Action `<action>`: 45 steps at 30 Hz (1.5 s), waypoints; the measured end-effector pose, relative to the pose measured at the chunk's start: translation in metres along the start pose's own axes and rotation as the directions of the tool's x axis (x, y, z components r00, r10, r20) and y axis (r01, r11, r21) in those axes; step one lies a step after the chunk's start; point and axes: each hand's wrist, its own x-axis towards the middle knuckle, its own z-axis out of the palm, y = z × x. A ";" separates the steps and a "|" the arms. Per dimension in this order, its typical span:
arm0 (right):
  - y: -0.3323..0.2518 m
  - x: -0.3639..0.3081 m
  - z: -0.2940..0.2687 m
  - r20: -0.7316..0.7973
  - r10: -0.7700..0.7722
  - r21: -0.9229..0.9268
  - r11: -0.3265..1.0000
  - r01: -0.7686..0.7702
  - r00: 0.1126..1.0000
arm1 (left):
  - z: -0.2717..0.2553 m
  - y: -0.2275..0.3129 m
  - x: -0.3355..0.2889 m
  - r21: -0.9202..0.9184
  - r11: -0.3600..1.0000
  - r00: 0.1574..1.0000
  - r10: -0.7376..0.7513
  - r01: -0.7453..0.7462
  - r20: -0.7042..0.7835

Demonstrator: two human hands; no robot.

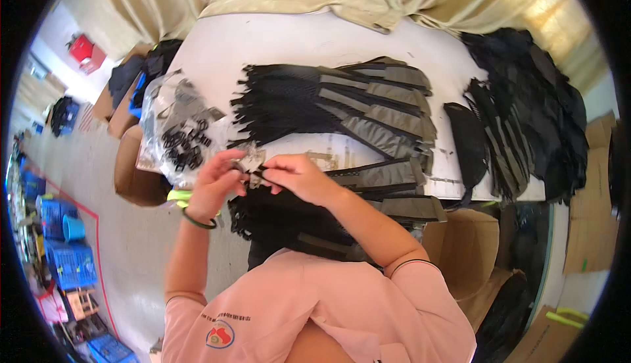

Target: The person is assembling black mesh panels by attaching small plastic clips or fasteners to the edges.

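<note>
Both my hands are close together over the front edge of the white table, fingertips nearly meeting. My right hand (294, 173) pinches the end of a black strap (256, 177). My left hand (220, 180) is closed at the other side of that strap; what lies between its fingers is too small and blurred to make out. Just left of it, an open clear plastic bag (158, 116) holds several small black plastic buckles (186, 143). Below my hands, black-and-grey fabric pieces (296, 221) hang by the table edge and lie against my front.
A fanned stack of similar black-and-grey pieces (282, 96) lies on the white table (263, 37). More black fabric (539, 106) is heaped at the right. Cardboard boxes (135, 169) stand left of the table and at lower right (463, 248). Blue crates (71, 267) line the far left floor.
</note>
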 end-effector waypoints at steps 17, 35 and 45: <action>-0.002 -0.028 -0.015 0.009 0.093 0.159 0.983 -0.093 0.996 | 0.034 -0.025 0.004 -0.402 0.912 0.953 0.044 0.084 0.299; -0.007 -0.037 -0.014 0.057 0.103 -0.358 0.931 -0.076 0.993 | 0.037 -0.034 0.012 -0.128 0.991 0.953 0.006 0.034 0.302; -0.004 -0.041 0.007 -0.208 -0.141 -0.105 0.987 0.121 0.968 | 0.052 -0.047 0.013 -0.268 0.964 0.976 0.055 0.003 0.209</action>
